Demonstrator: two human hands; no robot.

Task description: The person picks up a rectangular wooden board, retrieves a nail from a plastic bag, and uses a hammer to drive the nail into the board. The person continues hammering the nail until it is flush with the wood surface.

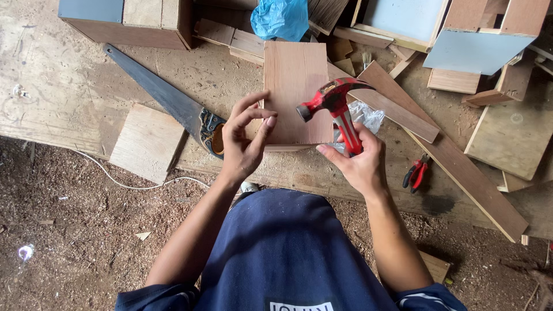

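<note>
My right hand (pixel 358 158) grips the red handle of a claw hammer (pixel 334 103); its head hangs over the right part of a reddish wooden board (pixel 294 75) lying flat in front of me. My left hand (pixel 245 135) rests at the board's near left edge, thumb and forefinger pinched together as if on something very small, too small to make out. The hammer's striking face points left toward those fingers.
A hand saw (pixel 167 98) lies left of the board, with a plywood offcut (pixel 147 141) beside it. Red pliers (pixel 416 171) lie to the right near a long plank (pixel 443 150). Wooden boxes (pixel 129 20), scraps and a blue plastic bag (pixel 280 17) crowd the far side. Sawdust covers the ground.
</note>
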